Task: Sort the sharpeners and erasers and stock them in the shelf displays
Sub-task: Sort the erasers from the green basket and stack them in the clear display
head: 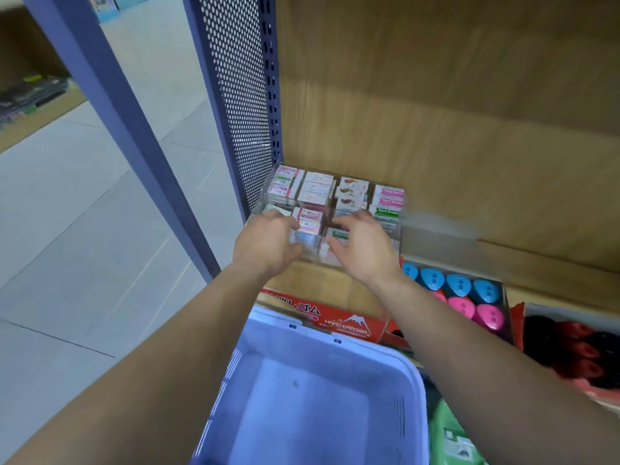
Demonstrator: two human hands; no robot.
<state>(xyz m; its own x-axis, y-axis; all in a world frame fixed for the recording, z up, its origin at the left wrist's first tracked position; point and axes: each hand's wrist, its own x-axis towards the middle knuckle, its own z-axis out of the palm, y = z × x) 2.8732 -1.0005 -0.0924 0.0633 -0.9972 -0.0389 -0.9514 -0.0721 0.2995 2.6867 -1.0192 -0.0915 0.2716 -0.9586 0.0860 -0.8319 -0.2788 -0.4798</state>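
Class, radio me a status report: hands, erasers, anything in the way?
Left hand and right hand at front of clear display, grip unclear. Erasers stacked inside. Basket below arms, nothing blocking.

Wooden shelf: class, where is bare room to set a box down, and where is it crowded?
Bare: the wood strip between the clear eraser display and the red Hard Eraser box; also the floor of the blue basket. Crowded: the display's compartments, with the left hand and right hand at its front, and the tightly packed sharpeners.

Soft, even indoor light; motion blur smears the wooden shelf back (453, 122), and wide-angle distortion bends the edges.
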